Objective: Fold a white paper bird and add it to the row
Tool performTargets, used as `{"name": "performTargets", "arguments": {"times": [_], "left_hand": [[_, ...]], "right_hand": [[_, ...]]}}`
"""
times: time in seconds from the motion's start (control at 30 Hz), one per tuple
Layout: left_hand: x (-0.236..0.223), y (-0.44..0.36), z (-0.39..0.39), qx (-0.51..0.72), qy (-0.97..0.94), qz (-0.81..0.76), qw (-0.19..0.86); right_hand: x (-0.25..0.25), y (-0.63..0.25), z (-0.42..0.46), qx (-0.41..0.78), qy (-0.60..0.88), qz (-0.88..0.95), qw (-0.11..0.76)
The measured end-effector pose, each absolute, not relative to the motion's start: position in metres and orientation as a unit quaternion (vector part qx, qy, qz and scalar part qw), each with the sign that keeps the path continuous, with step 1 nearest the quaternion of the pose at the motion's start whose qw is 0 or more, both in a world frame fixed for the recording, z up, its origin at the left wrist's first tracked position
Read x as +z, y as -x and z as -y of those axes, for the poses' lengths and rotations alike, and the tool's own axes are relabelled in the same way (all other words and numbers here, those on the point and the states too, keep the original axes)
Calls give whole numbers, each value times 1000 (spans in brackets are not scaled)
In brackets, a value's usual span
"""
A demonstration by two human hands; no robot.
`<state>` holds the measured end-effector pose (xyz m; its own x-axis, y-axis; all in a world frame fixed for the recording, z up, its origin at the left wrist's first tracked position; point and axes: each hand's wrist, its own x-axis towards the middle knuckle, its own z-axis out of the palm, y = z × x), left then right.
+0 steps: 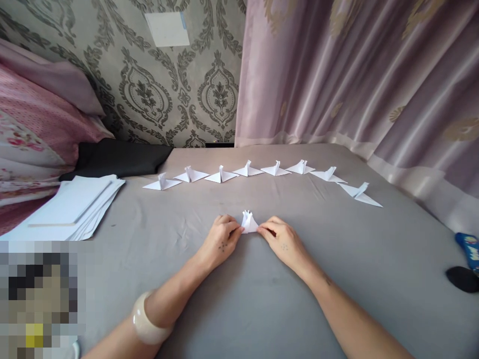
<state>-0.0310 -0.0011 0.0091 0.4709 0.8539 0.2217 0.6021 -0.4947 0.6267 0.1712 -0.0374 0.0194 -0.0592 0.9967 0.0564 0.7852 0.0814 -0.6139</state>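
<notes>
A small folded white paper figure (249, 222) sits on the grey sheet (262, 299) in the middle of the view. My left hand (220, 238) pinches its left edge with fingers closed. My right hand (280, 238) pinches its right edge the same way. Both hands rest low on the sheet. Behind them runs a curved row of several finished folded paper figures (262, 172), from the left one (161, 183) to the rightmost one (359, 193).
A stack of white paper sheets (71, 207) lies at the left. A black cloth (119, 157) lies behind it, with pink bedding (33, 129) beyond. A curtain (355, 75) hangs at the back right. A dark object (463, 278) and a blue one (469, 249) sit at the right edge.
</notes>
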Motion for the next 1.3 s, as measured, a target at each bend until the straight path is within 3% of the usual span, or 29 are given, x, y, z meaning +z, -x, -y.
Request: {"name": "performTargets", "arguments": {"times": [0.47, 0.63, 0.87, 1.03, 1.13, 1.3], "left_hand": [[3, 19, 3, 262, -818, -487, 155], [15, 13, 14, 138, -916, -372, 64], [19, 7, 38, 18, -922, -384, -52], [25, 13, 39, -15, -908, -419, -9], [28, 17, 33, 33, -895, -442, 46], [27, 25, 16, 201, -801, -527, 201]], "right_hand": [[14, -155, 37, 114, 665, 706, 215], [21, -149, 48, 34, 578, 803, 142], [29, -150, 59, -22, 559, 827, 62], [29, -156, 62, -20, 580, 811, 69], [28, -159, 61, 10, 592, 800, 98], [22, -167, 48, 171, 642, 699, 264]]}}
